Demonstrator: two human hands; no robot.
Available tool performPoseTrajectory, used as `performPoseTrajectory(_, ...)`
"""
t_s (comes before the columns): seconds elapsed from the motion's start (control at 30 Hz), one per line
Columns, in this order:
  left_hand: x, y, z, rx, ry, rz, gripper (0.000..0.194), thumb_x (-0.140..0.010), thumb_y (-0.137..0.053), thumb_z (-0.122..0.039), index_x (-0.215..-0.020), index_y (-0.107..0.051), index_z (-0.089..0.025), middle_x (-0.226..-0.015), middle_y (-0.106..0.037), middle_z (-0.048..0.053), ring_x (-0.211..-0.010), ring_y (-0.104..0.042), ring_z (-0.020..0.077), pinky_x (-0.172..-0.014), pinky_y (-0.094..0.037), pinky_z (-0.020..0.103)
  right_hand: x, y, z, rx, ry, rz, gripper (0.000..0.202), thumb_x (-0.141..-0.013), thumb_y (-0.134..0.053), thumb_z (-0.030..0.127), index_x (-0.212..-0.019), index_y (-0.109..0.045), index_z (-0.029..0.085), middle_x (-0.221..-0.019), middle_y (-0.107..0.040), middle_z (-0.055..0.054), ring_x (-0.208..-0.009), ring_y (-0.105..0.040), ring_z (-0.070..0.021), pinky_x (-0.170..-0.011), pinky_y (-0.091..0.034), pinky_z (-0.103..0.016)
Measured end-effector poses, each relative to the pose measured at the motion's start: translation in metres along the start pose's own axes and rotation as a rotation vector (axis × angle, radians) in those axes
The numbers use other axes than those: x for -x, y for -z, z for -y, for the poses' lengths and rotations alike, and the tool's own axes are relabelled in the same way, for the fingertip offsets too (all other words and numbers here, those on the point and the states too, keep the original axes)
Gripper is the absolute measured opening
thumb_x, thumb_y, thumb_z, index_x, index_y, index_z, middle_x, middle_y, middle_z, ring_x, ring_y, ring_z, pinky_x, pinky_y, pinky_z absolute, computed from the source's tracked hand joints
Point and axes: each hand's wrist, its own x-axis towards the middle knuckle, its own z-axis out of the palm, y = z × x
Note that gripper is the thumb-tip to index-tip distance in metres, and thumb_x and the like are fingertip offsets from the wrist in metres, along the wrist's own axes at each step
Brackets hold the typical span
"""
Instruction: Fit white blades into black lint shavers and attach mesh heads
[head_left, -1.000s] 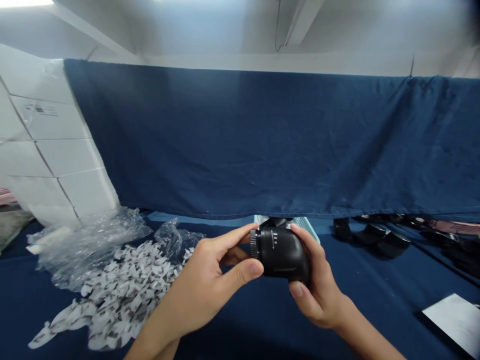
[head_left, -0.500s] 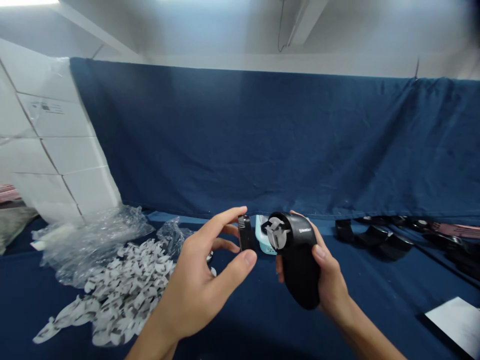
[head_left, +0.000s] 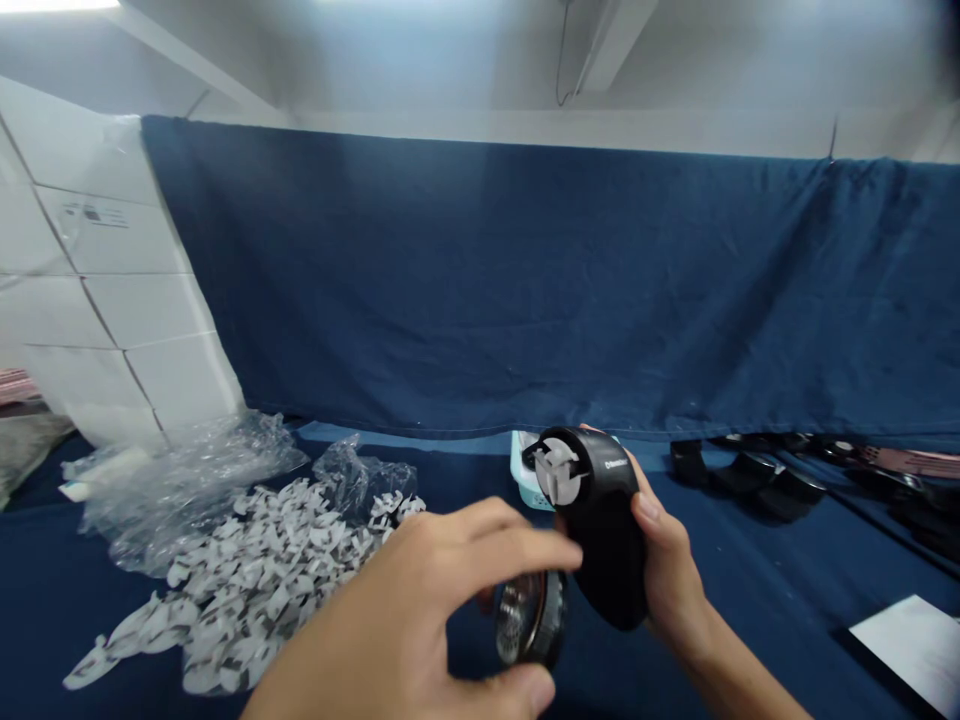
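My right hand (head_left: 671, 555) is wrapped round a black fabric shaver (head_left: 604, 540), held upright. Its round head faces left, and a grey-white blade (head_left: 560, 470) with several arms shows in the opening. Below and left of that head, my left hand (head_left: 442, 600) grips a round black mesh cover (head_left: 532, 620) between thumb and fingers. The cover's perforated metal face is turned to the left, toward my palm. Cover and shaver head are apart. Part of the cover's upper rim is hidden behind my fingers.
Many small grey-white blade pieces (head_left: 270, 560) lie heaped on the left, by crumpled clear plastic (head_left: 195, 490). A light blue basket (head_left: 531, 490) stands behind the shaver. Black curved parts (head_left: 765, 485) and a white sheet (head_left: 915, 645) lie right. A blue curtain (head_left: 480, 290) hangs behind.
My left hand has lowered toward me, turning the cover so its mesh face shows. The shaver in my right hand has shifted only slightly.
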Motion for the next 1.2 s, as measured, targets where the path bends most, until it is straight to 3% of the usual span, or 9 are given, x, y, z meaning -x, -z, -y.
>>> performPoseTrajectory(0.1,0.003,0.004,0.002,0.039,0.034,0.035,0.061,-0.069,-0.073,-0.022,-0.123,-0.056,-0.042,-0.11,-0.066,-0.007,-0.085,-0.064,0.0158,-0.083,-0.05,0.029,0.001,0.0,0.001,0.006,-0.027,-0.005,0.064,-0.091,-0.044,0.053,-0.145,-0.024,0.026,-0.074,-0.068,-0.004,-0.057,-0.061,-0.0214,-0.054,-0.049,-0.033)
performPoseTrajectory(0.27,0.003,0.0,0.007,0.183,0.108,0.017,0.091,-0.069,-0.068,-0.019,-0.145,-0.023,-0.04,-0.104,-0.067,-0.006,-0.07,-0.062,0.0118,-0.068,-0.052,0.023,0.001,-0.001,-0.003,-0.005,0.002,0.009,0.064,-0.088,-0.051,0.051,-0.143,-0.03,0.026,-0.084,-0.069,-0.007,-0.064,-0.063,-0.0225,-0.055,-0.05,-0.034)
performPoseTrajectory(0.33,0.005,-0.002,0.008,0.163,0.09,0.035,0.08,-0.068,-0.071,-0.023,-0.138,-0.038,-0.041,-0.103,-0.067,-0.007,-0.071,-0.062,0.0123,-0.07,-0.051,0.024,0.0,-0.001,-0.004,-0.002,0.007,0.007,0.064,-0.088,-0.05,0.051,-0.143,-0.03,0.025,-0.081,-0.069,-0.007,-0.062,-0.063,-0.022,-0.055,-0.05,-0.033)
performPoseTrajectory(0.43,0.012,-0.004,0.007,0.118,0.097,-0.051,0.062,-0.066,-0.071,-0.03,-0.124,-0.053,-0.042,-0.1,-0.066,-0.008,-0.071,-0.06,0.0129,-0.075,-0.05,0.027,0.0,0.002,-0.004,0.012,0.014,0.001,0.063,-0.089,-0.048,0.051,-0.143,-0.029,0.025,-0.074,-0.068,-0.005,-0.058,-0.061,-0.0213,-0.052,-0.049,-0.032)
performPoseTrajectory(0.5,0.014,-0.004,0.006,0.1,0.143,-0.104,0.07,-0.067,-0.068,-0.028,-0.132,-0.046,-0.043,-0.1,-0.066,-0.007,-0.069,-0.059,0.0123,-0.075,-0.05,0.028,0.0,0.003,-0.005,0.02,0.019,-0.002,0.062,-0.089,-0.048,0.05,-0.143,-0.029,0.025,-0.075,-0.068,-0.005,-0.059,-0.062,-0.0215,-0.053,-0.05,-0.033)
performPoseTrajectory(0.7,0.005,-0.001,0.001,-0.045,0.176,-0.031,0.094,-0.065,-0.064,-0.022,-0.147,-0.022,-0.04,-0.093,-0.067,-0.006,-0.067,-0.06,0.0129,-0.067,-0.05,0.025,0.004,-0.002,-0.002,0.016,0.005,0.014,0.065,-0.087,-0.052,0.051,-0.143,-0.03,0.026,-0.086,-0.069,-0.006,-0.065,-0.063,-0.0209,-0.058,-0.051,-0.034)
performPoseTrajectory(0.87,0.006,-0.002,0.002,-0.134,0.102,-0.108,0.096,-0.065,-0.064,-0.021,-0.148,-0.02,-0.04,-0.08,-0.067,-0.008,-0.06,-0.06,0.0137,-0.063,-0.05,0.025,0.005,-0.004,0.0,0.027,-0.011,0.012,0.069,-0.087,-0.051,0.053,-0.144,-0.026,0.025,-0.082,-0.069,-0.006,-0.064,-0.063,-0.0219,-0.058,-0.049,-0.033)
performPoseTrajectory(1.03,0.014,-0.005,0.005,-0.229,0.095,-0.158,0.093,-0.064,-0.068,-0.025,-0.145,-0.028,-0.044,-0.088,-0.068,-0.006,-0.061,-0.06,0.0147,-0.06,-0.049,0.025,0.008,-0.004,0.003,0.024,-0.046,0.022,0.073,-0.085,-0.054,0.055,-0.145,-0.025,0.026,-0.083,-0.069,-0.006,-0.066,-0.062,-0.023,-0.061,-0.049,-0.035)
performPoseTrajectory(1.2,0.021,-0.009,0.002,-0.228,0.054,-0.224,0.094,-0.061,-0.076,-0.029,-0.142,-0.032,-0.049,-0.09,-0.067,-0.008,-0.061,-0.058,0.0133,-0.07,-0.051,0.025,0.012,-0.003,0.0,0.039,-0.023,0.053,0.076,-0.084,-0.054,0.057,-0.147,-0.023,0.028,-0.089,-0.068,-0.008,-0.067,-0.063,-0.0243,-0.061,-0.05,-0.038)
